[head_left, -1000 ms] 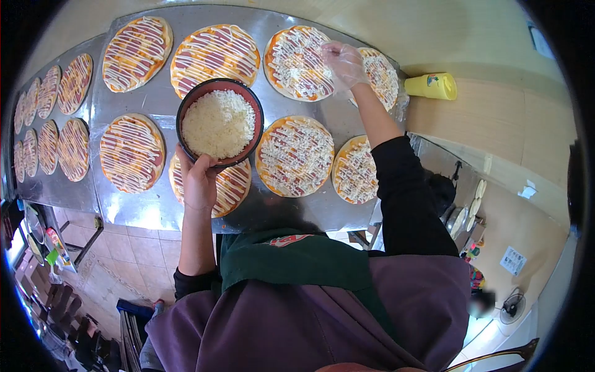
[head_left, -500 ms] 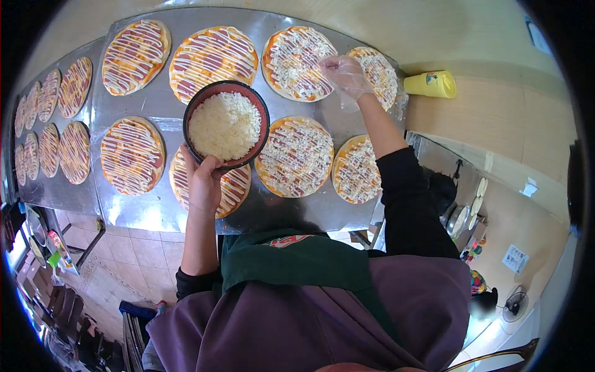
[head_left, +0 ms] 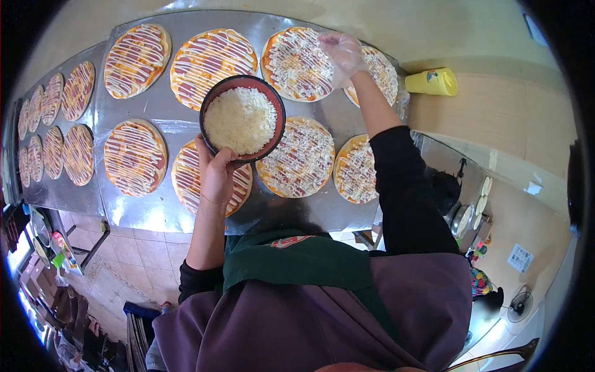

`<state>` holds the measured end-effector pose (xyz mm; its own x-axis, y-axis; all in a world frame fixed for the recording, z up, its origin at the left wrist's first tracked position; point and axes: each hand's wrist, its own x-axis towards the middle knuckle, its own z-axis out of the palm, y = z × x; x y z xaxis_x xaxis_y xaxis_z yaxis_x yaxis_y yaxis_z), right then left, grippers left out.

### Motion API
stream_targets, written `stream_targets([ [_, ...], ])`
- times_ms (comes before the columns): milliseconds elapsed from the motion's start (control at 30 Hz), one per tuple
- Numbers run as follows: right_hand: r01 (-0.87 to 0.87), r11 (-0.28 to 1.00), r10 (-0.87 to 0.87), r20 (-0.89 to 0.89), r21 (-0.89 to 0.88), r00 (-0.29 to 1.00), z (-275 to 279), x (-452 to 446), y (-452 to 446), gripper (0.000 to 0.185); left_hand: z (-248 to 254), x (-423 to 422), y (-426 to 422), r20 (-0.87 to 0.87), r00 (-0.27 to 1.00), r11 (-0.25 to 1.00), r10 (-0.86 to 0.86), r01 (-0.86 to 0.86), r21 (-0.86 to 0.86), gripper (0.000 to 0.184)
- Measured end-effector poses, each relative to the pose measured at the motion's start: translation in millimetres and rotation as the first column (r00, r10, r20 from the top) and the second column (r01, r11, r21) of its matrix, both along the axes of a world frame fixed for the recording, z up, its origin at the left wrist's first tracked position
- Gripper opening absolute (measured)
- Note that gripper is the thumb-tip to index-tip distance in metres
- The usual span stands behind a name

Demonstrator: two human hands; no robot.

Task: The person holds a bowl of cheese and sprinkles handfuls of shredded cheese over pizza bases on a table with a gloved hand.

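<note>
My bare left hand (head_left: 217, 175) grips the near edge of a round bowl (head_left: 245, 83), dark outside and red inside, tilted toward me over the table. White grated cheese (head_left: 240, 121) fills much of it. My right hand (head_left: 343, 54), in a clear plastic glove, hovers above the far row with its fingers curled together; whatever they hold is hidden. Beneath and left of it lies a pizza (head_left: 297, 65) scattered with cheese, and to its right another cheese-topped pizza (head_left: 380, 74), partly covered by the hand. Below the bowl, a pizza with white sauce stripes (head_left: 186, 177) is partly hidden.
Several striped pizzas, such as one at far left (head_left: 137, 61), lie in two rows along the metal table (head_left: 149, 214). Two cheese-topped pizzas (head_left: 295, 158) (head_left: 356, 170) sit in the near row. A yellow cup (head_left: 432, 82) lies at the right end beside the wall.
My left hand has carried the bowl a little to the right and away from me. My right hand has shifted slightly farther across the far pizzas.
</note>
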<state>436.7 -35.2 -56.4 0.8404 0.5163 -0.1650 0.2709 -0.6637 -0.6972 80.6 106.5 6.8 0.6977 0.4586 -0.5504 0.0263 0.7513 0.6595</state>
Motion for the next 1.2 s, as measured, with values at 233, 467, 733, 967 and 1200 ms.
stream_targets([
  [233,-0.080,0.961,0.116,0.119,-0.265,0.986,17,20,29,0.023,-1,-6,-3,-0.009,1.000,1.000,0.007,-0.007,-0.007,0.060],
  [467,-0.320,0.931,0.343,0.121,-0.173,0.932,-14,44,44,0.031,-3,-8,-1,-0.045,0.999,1.000,-0.001,0.002,0.018,0.062],
  [733,-0.243,0.965,0.258,0.190,-0.100,0.947,3,41,37,0.025,-1,21,0,-0.043,0.999,1.000,0.000,0.001,0.027,0.062],
  [967,-0.130,0.833,0.379,-0.385,0.537,0.841,78,-37,26,0.025,-5,61,-2,-0.017,1.000,0.996,-0.016,0.017,0.085,0.054],
  [1200,-0.682,0.718,0.683,0.325,-0.137,0.654,67,-103,36,0.033,-10,88,-7,-0.024,0.995,0.990,-0.101,0.103,0.093,0.059],
])
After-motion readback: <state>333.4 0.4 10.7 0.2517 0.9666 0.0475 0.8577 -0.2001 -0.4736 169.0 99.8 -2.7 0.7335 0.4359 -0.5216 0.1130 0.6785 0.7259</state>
